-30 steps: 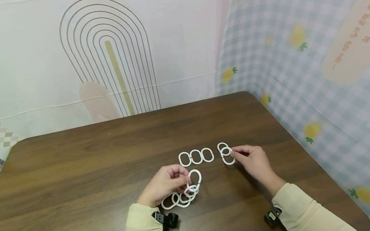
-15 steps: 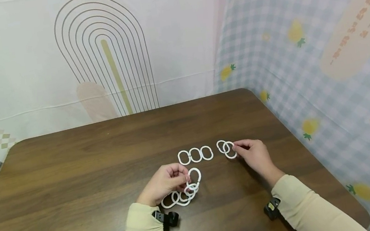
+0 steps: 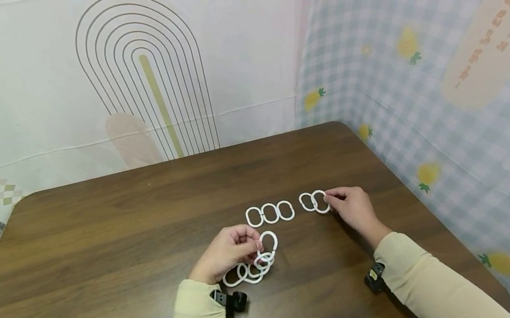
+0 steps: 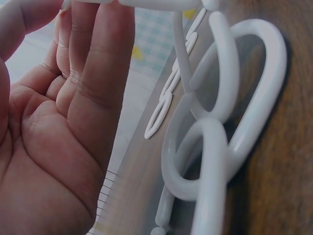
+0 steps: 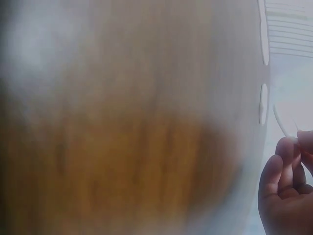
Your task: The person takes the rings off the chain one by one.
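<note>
My left hand (image 3: 227, 252) pinches the top ring of a white plastic ring chain (image 3: 264, 259) between thumb and fingers. Several linked oval rings trail down from it onto the table; the left wrist view shows these rings (image 4: 212, 161) close up. To the right, my right hand (image 3: 355, 211) pinches one white ring (image 3: 328, 208) at its right side. That ring overlaps another white ring (image 3: 302, 196) just left of it. Between and behind the hands, three white rings (image 3: 270, 213) lie in a row, side by side. In the right wrist view, the fingers (image 5: 272, 177) hold a thin white edge.
The brown wooden table (image 3: 100, 248) carries all the rings. Behind it hangs a white cloth (image 3: 257, 43) with an arch print, and on the right a blue checked cloth (image 3: 373, 92) with pineapples. A black wrist camera (image 3: 375, 279) sits on the right sleeve.
My right hand has shifted a little to the right and away from me, drawing its ring from below the other ring to beside it. The left hand stays still with its chain.
</note>
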`<state>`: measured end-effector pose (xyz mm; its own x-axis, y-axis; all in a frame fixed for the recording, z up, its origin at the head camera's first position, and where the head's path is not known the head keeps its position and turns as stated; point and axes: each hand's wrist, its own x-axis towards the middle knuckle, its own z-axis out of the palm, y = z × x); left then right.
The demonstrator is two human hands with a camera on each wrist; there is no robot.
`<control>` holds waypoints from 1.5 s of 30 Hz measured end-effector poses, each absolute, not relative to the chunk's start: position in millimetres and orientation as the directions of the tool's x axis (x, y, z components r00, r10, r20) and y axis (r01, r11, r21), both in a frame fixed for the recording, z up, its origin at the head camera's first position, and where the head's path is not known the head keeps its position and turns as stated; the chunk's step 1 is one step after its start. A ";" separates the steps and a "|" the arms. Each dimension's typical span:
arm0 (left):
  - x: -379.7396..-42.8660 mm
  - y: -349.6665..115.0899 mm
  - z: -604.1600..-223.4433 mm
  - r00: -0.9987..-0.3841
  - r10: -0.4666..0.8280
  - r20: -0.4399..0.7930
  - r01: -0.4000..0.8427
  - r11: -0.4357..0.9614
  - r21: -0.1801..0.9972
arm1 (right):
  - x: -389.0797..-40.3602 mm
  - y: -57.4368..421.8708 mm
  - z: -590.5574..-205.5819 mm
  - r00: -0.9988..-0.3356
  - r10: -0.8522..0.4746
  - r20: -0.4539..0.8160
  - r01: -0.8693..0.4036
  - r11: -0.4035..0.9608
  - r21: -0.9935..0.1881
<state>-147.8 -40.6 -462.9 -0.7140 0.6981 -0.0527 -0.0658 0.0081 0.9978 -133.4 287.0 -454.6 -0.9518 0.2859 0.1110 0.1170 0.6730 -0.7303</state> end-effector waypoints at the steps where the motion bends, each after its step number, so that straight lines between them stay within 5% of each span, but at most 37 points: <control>1: -147.8 -40.6 -463.0 -0.714 0.698 -0.053 -0.068 0.007 0.998 | -134.3 287.9 -454.8 -0.951 0.287 0.113 0.119 0.680 -0.724; 45: -146.5 -40.6 -464.1 -0.709 0.702 -0.060 -0.079 0.005 0.997 | -157.3 292.9 -452.2 -0.974 0.224 0.014 0.177 0.805 -0.567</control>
